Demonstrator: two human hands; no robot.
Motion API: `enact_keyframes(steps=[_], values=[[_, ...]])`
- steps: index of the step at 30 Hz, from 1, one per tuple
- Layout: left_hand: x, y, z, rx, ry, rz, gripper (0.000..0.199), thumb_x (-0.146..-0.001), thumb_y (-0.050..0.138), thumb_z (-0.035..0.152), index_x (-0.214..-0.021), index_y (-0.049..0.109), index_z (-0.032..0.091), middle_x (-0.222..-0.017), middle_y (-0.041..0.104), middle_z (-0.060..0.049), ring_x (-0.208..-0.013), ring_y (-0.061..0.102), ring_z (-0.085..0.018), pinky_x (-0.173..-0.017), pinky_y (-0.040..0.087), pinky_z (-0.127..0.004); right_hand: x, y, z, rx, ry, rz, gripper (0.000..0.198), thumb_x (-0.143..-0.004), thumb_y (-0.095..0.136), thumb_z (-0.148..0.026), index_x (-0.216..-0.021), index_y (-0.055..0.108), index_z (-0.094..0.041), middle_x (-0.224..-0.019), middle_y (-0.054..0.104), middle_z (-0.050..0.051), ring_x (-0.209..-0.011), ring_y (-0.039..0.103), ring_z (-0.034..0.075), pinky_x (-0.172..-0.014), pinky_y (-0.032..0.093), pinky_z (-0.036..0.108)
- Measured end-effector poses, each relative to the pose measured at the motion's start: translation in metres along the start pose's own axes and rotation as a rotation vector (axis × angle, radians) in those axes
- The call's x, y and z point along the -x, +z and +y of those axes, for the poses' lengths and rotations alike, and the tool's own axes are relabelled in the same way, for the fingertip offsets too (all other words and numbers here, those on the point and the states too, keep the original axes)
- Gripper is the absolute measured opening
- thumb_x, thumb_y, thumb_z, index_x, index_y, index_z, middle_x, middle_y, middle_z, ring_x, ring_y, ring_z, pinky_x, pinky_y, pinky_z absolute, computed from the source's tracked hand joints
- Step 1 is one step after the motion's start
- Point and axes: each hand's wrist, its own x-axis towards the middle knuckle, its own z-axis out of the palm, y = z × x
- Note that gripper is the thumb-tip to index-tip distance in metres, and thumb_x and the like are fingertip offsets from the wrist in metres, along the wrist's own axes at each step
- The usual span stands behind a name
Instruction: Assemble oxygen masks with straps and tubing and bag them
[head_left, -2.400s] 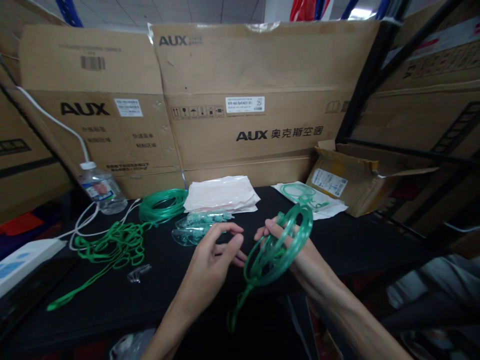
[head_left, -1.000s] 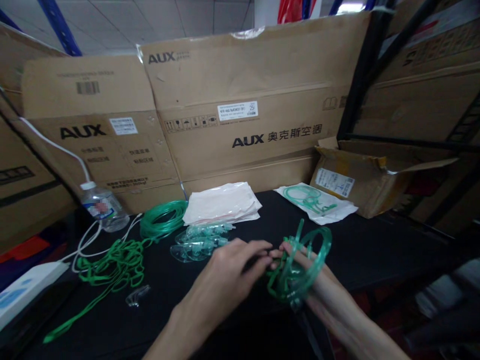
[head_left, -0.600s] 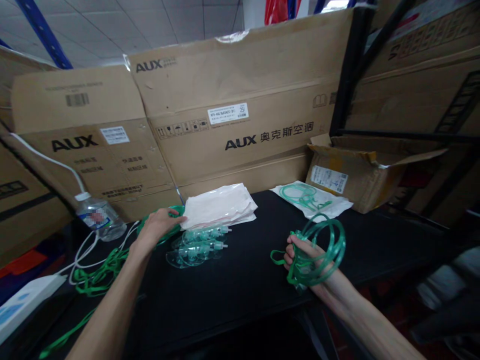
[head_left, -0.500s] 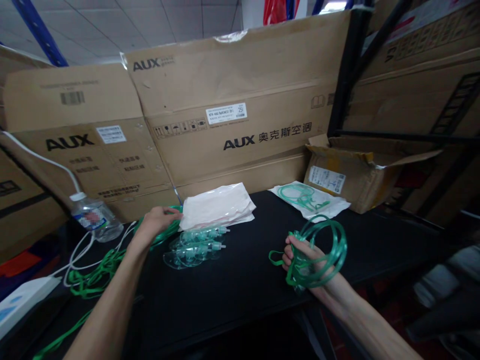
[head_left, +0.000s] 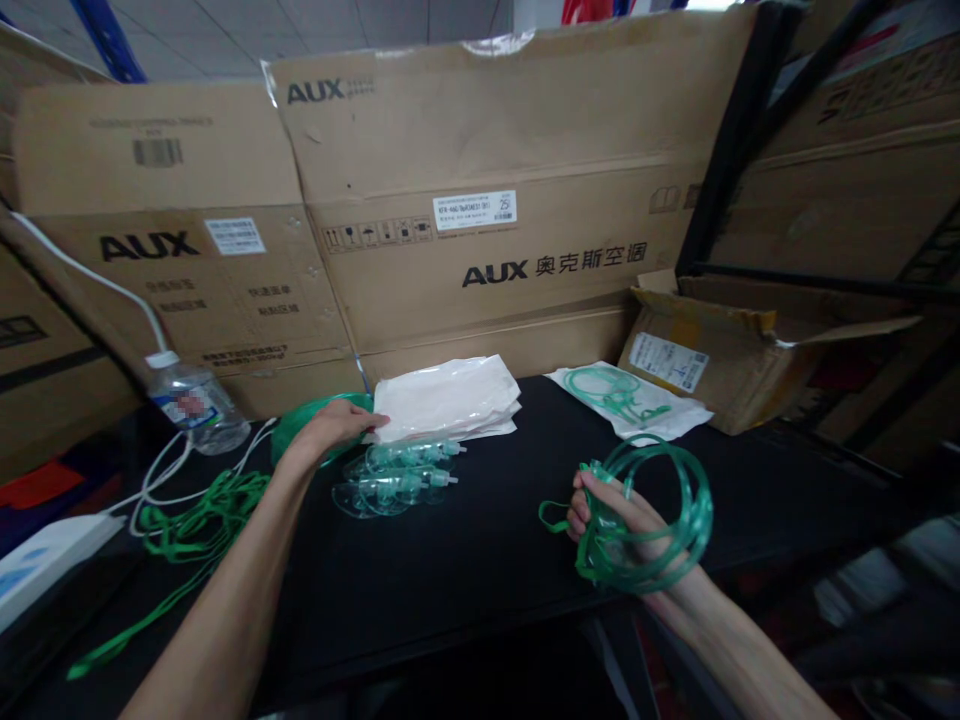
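Observation:
My right hand [head_left: 600, 505] is closed around a clear green oxygen mask [head_left: 607, 545]. Its coiled green tubing [head_left: 694, 510] loops over the wrist, and a green strap sticks out on the left. At the left corner of a stack of white plastic pouches [head_left: 446, 400], my left hand [head_left: 337, 427] has its fingers pinched together on the top pouch's edge. Just in front of that stack lie several clear mask pieces with white connectors [head_left: 397, 485]. Coiled green tubing [head_left: 296, 425] sits partly hidden behind my left hand.
Green straps [head_left: 202, 520] lie tangled left of my forearm, near white cables, a power strip [head_left: 52, 560] and a plastic bottle [head_left: 199, 405]. At the back right, a white pouch with tubing [head_left: 630, 400] rests beside an open carton [head_left: 712, 360]. Large cardboard [head_left: 487, 130] walls the back.
My left hand has moved slightly right, its fingertips now over the pouch corner. My right hand still holds the mask and tubing. The camera view has shifted a little.

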Motion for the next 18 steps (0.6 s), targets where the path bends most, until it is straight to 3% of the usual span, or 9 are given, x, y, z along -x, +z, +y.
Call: enact_keyframes(steps=[3, 6, 9, 13, 16, 18], values=[[0.018, -0.002, 0.010, 0.171, 0.024, 0.076, 0.028, -0.098, 0.066, 0.038, -0.112, 0.067, 0.014, -0.106, 0.070, -0.006, -0.085, 0.069, -0.019, -0.072, 0.059, -0.034, 0.001, 0.001, -0.001, 0.021, 0.009, 0.007, 0.044, -0.055, 0.099, -0.045, -0.071, 0.068, -0.018, -0.050, 0.060, -0.004, -0.048, 0.055, 0.013, -0.049, 0.041, 0.024], [0.051, 0.001, 0.028, 0.382, 0.124, 0.178, 0.035, -0.100, 0.058, 0.045, -0.093, 0.066, 0.012, -0.085, 0.068, -0.002, -0.056, 0.055, -0.009, -0.052, 0.045, -0.023, 0.004, 0.000, -0.002, 0.051, 0.013, 0.005, 0.042, -0.058, 0.098, -0.047, -0.072, 0.070, -0.018, -0.054, 0.061, -0.003, -0.056, 0.058, 0.014, -0.056, 0.046, 0.025], [0.101, 0.021, 0.046, 0.580, 0.240, 0.171, 0.041, -0.097, 0.051, 0.052, -0.093, 0.063, 0.014, -0.089, 0.070, -0.003, -0.047, 0.041, -0.005, -0.044, 0.032, -0.021, 0.015, 0.000, -0.003, 0.091, 0.020, -0.011, 0.038, -0.066, 0.094, -0.048, -0.070, 0.071, -0.018, -0.060, 0.063, -0.002, -0.062, 0.058, 0.014, -0.063, 0.050, 0.026], [0.171, 0.085, 0.052, 0.687, 0.250, -0.111, 0.049, -0.085, 0.060, 0.062, -0.082, 0.066, 0.013, -0.070, 0.070, -0.006, -0.038, 0.040, -0.006, -0.038, 0.028, -0.021, 0.044, 0.000, -0.007, 0.224, 0.013, -0.069, 0.043, -0.076, 0.087, -0.052, -0.058, 0.069, -0.017, -0.064, 0.062, 0.002, -0.069, 0.059, 0.016, -0.064, 0.050, 0.024], [0.209, 0.138, 0.046, 0.801, 0.237, -0.613, 0.064, -0.084, 0.056, 0.074, -0.093, 0.072, 0.013, -0.076, 0.076, -0.010, -0.038, 0.047, -0.009, -0.037, 0.032, -0.021, 0.064, -0.003, -0.012, 0.294, 0.064, -0.035, 0.040, -0.068, 0.091, -0.052, -0.062, 0.073, -0.018, -0.063, 0.064, 0.002, -0.064, 0.061, 0.017, -0.061, 0.051, 0.026], [0.224, 0.159, 0.039, 0.717, 0.299, -0.817, 0.065, -0.089, 0.052, 0.073, -0.096, 0.076, 0.014, -0.079, 0.079, -0.011, -0.042, 0.053, -0.010, -0.042, 0.038, -0.022, 0.072, -0.007, -0.014, 0.310, 0.088, 0.029, 0.039, -0.064, 0.093, -0.053, -0.066, 0.075, -0.019, -0.060, 0.065, 0.002, -0.056, 0.060, 0.017, -0.052, 0.048, 0.027]])
